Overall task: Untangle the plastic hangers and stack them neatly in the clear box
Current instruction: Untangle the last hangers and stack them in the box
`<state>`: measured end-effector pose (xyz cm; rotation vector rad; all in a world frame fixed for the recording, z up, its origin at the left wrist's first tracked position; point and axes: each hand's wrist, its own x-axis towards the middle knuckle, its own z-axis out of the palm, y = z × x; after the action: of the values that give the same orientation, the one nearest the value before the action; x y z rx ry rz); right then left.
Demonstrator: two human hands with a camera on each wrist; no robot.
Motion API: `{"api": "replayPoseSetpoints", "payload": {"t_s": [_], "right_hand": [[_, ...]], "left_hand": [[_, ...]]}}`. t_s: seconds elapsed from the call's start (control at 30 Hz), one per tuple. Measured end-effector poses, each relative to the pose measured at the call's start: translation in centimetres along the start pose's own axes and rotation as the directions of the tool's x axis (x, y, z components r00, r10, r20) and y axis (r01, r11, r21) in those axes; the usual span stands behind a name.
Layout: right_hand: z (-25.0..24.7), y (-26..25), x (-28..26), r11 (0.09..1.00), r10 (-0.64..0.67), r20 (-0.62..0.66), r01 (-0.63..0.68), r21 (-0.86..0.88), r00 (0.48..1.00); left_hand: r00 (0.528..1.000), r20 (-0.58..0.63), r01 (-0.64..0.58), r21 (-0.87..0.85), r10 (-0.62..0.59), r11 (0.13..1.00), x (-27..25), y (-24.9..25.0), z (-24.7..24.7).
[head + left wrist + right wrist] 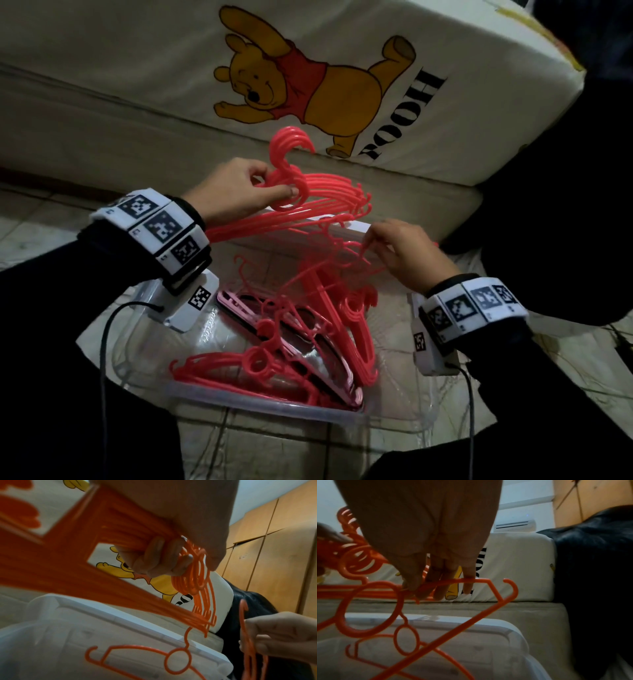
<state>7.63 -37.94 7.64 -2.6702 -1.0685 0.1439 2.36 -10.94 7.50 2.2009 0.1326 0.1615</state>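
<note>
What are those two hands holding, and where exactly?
Left hand grips a bundle of red plastic hangers at their neck rings. Right hand pinches a single red plastic hanger by its shoulder bar.

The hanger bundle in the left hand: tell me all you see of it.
The hanger bundle is a stack of thin red plastic hangers, aligned so their hooks and round neck rings nest together. The left hand grips it at the rings, hooks pointing up toward the mattress. It is held tilted above the far edge of the clear box, its arms fanning slightly at the right ends.
</note>
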Motion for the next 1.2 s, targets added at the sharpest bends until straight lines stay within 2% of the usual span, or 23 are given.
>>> {"api": "replayPoseSetpoints", "payload": {"t_s": [0.13,0.3,0.4,0.63,0.83,0.97,1.1,1.2], "right_hand": [[-0.4,0.4,0.0,0.999,-0.004,-0.05,0.006,0.041,0.999],[0.5,-0.6,-0.3,0.999,0.032,0.135,-0.028,-0.035,0.99],[1.8,-0.6,-0.2,0.976,0.074,0.21,-0.028,-0.214,0.975],[4.7,-0.7,0.4,0.887,0.025,0.172,0.057,-0.457,0.985],[5.7,-0.8,0.4,0.921,0.119,0.149,-0.053,-0.386,0.982],[5.9,-1.3,0.8,0.913,0.099,0.154,-0.028,-0.407,0.983],[5.1,-2.4,1.2,0.89,-0.008,0.037,0.024,-0.455,0.999],[3.5,-3.0,1.2,0.88,-0.006,-0.049,-0.018,-0.475,0.999]], "left_hand": [[1.0,-0.011,-0.003,0.002,0.003,1.0,-0.1,0.1,0.1],[1.0,-0.024,-0.006,0.0,0.006,1.0,-0.1,0.3,0.4],[1.0,-0.012,-0.014,0.007,0.014,1.0,-0.1,0.2,0.4],[1.0,-0.003,-0.019,0.009,0.019,1.0,0.0,-0.3,0.3],[1.0,-0.019,-0.014,-0.006,0.014,1.0,0.0,-0.4,0.3],[0.999,-0.041,-0.002,0.015,0.002,1.0,0.0,-0.4,0.1],[0.999,-0.044,0.003,0.025,-0.002,1.0,0.0,-0.2,0.1],[0.998,-0.059,0.001,0.032,0.001,0.999,0.0,-0.1,0.0]]}}
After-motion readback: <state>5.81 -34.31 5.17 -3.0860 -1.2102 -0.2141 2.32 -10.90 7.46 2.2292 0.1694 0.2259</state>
